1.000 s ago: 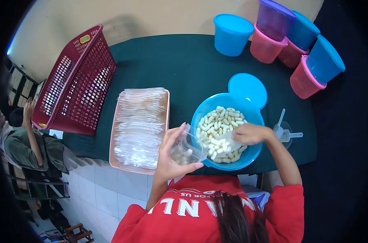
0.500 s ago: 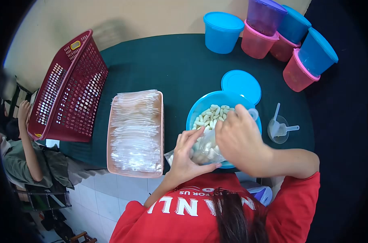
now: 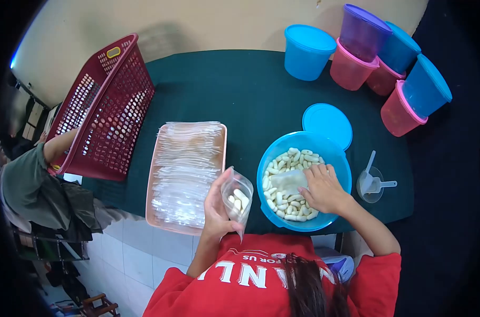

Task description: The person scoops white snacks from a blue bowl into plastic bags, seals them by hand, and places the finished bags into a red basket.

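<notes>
My left hand [image 3: 217, 208] is wrapped round a clear plastic bag [image 3: 238, 198], which stands open at the top and has several white, oblong pieces inside. To its right is a round blue tub [image 3: 341, 158] holding many of the same white pieces [image 3: 295, 209]. Over the tub, my right hand [image 3: 323, 188] grips a translucent scoop [image 3: 289, 182] lying among the pieces. Left of the bag, a pink tray [image 3: 223, 142] holds a long row of flat clear bags [image 3: 184, 174].
A blue lid [image 3: 327, 126] lies behind the tub. Right of it, a small bowl [image 3: 370, 196] holds white spoons. Lidded containers [image 3: 309, 52] stand at the back right. A co-worker's arm [image 3: 60, 145] reaches into a maroon basket [image 3: 113, 127] at left.
My left hand has moved left with the bag, away from the tub. My right hand has lowered the scoop into the white pieces. The co-worker's arm now reaches into the basket.
</notes>
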Tool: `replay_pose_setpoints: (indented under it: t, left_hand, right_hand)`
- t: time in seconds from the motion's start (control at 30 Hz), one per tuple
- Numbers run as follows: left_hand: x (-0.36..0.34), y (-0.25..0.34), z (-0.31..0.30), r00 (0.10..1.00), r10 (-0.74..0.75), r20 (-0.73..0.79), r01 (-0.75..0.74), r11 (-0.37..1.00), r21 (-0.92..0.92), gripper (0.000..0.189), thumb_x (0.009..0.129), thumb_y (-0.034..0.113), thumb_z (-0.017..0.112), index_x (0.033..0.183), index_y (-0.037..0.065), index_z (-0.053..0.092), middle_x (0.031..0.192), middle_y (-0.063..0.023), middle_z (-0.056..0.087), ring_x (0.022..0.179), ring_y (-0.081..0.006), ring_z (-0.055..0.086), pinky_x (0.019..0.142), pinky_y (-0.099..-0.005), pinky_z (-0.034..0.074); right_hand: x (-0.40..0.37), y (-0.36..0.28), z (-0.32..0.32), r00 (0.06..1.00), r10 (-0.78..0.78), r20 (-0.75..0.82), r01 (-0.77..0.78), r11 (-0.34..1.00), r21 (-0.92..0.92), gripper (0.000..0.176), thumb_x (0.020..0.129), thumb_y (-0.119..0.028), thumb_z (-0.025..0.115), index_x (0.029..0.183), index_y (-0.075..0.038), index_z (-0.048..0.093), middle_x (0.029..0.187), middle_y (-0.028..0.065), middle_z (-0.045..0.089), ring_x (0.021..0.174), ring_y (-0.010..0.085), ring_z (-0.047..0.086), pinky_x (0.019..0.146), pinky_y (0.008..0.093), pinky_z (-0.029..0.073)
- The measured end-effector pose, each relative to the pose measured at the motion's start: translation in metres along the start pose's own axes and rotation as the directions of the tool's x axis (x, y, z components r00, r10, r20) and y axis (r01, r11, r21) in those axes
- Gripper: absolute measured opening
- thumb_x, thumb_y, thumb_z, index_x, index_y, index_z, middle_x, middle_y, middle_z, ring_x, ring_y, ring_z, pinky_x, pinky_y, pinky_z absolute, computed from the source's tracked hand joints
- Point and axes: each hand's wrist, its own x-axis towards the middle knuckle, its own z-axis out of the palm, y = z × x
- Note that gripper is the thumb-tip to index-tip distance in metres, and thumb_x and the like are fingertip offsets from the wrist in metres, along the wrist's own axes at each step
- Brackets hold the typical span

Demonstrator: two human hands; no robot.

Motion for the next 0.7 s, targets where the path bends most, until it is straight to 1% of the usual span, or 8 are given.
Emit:
replay_pose_setpoints:
  t: [0.13,0.2,0.27,0.3,0.33,0.43,0.57,0.7]
  left_hand:
    - [0.008,0.001,0.025,0.971,0.11,-0.213,-0.038,0.949,0.314,0.102,0.047,0.019,0.084,0.127,-0.003,0.025,0.115,-0.0109,0.039,0.106,-0.0191,0.041,0.092,-0.0308,0.033]
    - [0.009,-0.011,0.037,0.967,0.172,-0.188,-0.074,0.895,0.44,0.099,0.05,0.018,0.082,0.128,-0.001,0.024,0.117,-0.0121,0.032,0.11,-0.0194,0.035,0.093,-0.0311,0.03]
    - [0.003,-0.016,0.045,0.987,0.127,-0.098,-0.056,0.847,0.528,0.095,0.056,0.018,0.079,0.129,-0.001,0.021,0.118,-0.0118,0.03,0.112,-0.0197,0.033,0.092,-0.031,0.03]
    - [0.003,-0.013,0.051,0.981,0.19,-0.045,-0.122,0.779,0.615,0.091,0.061,0.017,0.076,0.13,-0.002,0.02,0.118,-0.0117,0.031,0.11,-0.0202,0.036,0.089,-0.0307,0.032]
    - [0.002,-0.007,0.052,0.982,0.184,-0.038,-0.123,0.781,0.612,0.091,0.061,0.017,0.076,0.13,-0.002,0.02,0.118,-0.0117,0.031,0.11,-0.0202,0.036,0.089,-0.0307,0.032]
    - [0.005,0.005,0.045,0.996,0.09,0.005,-0.085,0.924,0.373,0.067,0.07,0.01,0.068,0.125,-0.004,0.033,0.113,-0.0116,0.042,0.101,-0.0167,0.045,0.083,-0.0275,0.038]
    - [0.004,0.004,0.043,0.975,0.11,-0.193,-0.049,0.954,0.295,0.02,0.08,0.0,0.055,0.099,-0.006,0.054,0.095,-0.0081,0.055,0.08,-0.0099,0.053,0.07,-0.0188,0.041]
    - [-0.002,-0.003,0.035,0.959,0.122,-0.254,-0.024,0.933,0.36,0.011,0.08,0.004,0.058,0.087,-0.004,0.058,0.083,-0.0057,0.057,0.073,-0.006,0.05,0.063,-0.0181,0.04]
  right_hand:
    - [-0.003,-0.028,-0.028,0.938,0.005,-0.347,0.076,0.973,0.22,0.056,0.08,-0.031,0.049,0.118,0.007,0.035,0.115,0.0243,0.038,0.111,0.0348,0.034,0.094,0.0457,0.023]
    - [-0.009,-0.043,-0.033,0.939,-0.047,-0.341,0.165,0.931,0.326,0.054,0.083,-0.03,0.048,0.119,0.007,0.034,0.115,0.0253,0.037,0.11,0.0352,0.036,0.093,0.0442,0.026]
    - [-0.013,-0.064,-0.028,0.966,-0.115,-0.232,0.255,0.574,0.778,0.05,0.085,-0.026,0.046,0.121,0.006,0.032,0.115,0.0264,0.036,0.109,0.0349,0.038,0.092,0.0401,0.03]
    - [-0.011,-0.07,-0.02,0.928,-0.035,-0.371,0.321,0.583,0.747,0.041,0.087,-0.021,0.044,0.118,0.006,0.037,0.11,0.0242,0.044,0.102,0.0298,0.047,0.088,0.0334,0.036]
    - [-0.01,-0.068,-0.013,0.928,-0.025,-0.372,0.315,0.586,0.747,0.041,0.087,-0.021,0.044,0.118,0.006,0.037,0.11,0.0242,0.044,0.102,0.0298,0.047,0.088,0.0334,0.036]
    - [-0.008,-0.066,-0.001,0.939,0.246,-0.238,0.226,0.077,0.971,0.028,0.088,-0.013,0.044,0.108,0.006,0.047,0.096,0.0113,0.058,0.09,0.0138,0.054,0.079,0.0251,0.042]
    - [-0.012,-0.071,0.005,0.936,0.275,-0.221,0.259,-0.11,0.96,0.026,0.086,-0.007,0.047,0.109,0.005,0.047,0.099,0.0108,0.057,0.092,0.0128,0.053,0.08,0.0252,0.042]
    - [-0.014,-0.071,0.005,0.936,0.31,-0.166,0.193,-0.059,0.979,0.024,0.086,-0.009,0.047,0.104,0.006,0.051,0.096,0.0129,0.06,0.088,0.015,0.056,0.079,0.0252,0.043]
